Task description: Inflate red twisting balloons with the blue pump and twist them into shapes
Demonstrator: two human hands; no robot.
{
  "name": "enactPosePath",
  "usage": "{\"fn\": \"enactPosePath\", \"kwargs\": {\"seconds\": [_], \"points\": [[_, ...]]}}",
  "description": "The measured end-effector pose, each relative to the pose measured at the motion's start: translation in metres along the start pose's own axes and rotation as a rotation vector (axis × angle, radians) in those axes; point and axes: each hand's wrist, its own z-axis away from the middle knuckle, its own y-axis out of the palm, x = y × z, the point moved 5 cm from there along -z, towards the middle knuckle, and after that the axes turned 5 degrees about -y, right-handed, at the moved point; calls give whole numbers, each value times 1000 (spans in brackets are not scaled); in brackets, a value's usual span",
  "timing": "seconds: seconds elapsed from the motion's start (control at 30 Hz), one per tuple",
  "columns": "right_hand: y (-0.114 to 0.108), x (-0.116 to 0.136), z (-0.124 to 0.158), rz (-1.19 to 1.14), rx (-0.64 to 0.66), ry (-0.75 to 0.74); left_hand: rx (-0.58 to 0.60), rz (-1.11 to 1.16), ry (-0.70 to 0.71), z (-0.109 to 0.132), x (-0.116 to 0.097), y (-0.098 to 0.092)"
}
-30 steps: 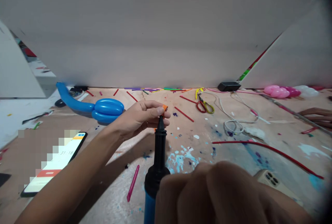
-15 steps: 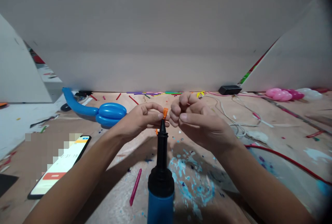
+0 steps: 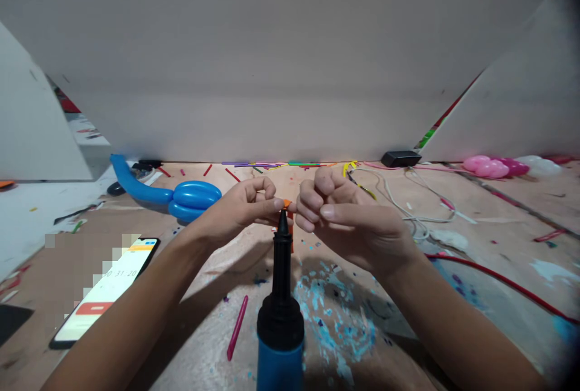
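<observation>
A blue hand pump (image 3: 280, 330) with a black nozzle stands upright at the bottom centre. Just above the nozzle tip, my left hand (image 3: 242, 213) and my right hand (image 3: 348, 219) both pinch the neck of a small orange balloon (image 3: 287, 205). The fingers of both hands are curled tight around it, and most of the balloon is hidden between them. A short orange end hangs down behind the nozzle.
A twisted blue balloon (image 3: 181, 193) lies at the left. A phone (image 3: 106, 291) with a lit screen lies near my left forearm. A pink uninflated balloon (image 3: 237, 327), a red one (image 3: 498, 279), a white cable (image 3: 408, 206), scissors, pink balloons (image 3: 492, 167) and white boards surround the floor.
My right hand left the pump handle close to the camera and came up to the nozzle tip, where it joined my left hand on the orange balloon. The balloon's neck sits lower on the tip.
</observation>
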Motion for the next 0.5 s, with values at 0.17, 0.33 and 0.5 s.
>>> {"fn": "enactPosePath", "kwargs": {"seconds": [0.17, 0.33, 0.5], "points": [[3, 1, 1, -6, 10, -13, -3, -3, 5, -1, -1, 1], [1, -2, 2, 5, 55, -21, 2, 17, 18, 0, -2, 1], [2, -2, 2, 25, 72, -11, 23, 28, 34, 2, -4, 1]]}}
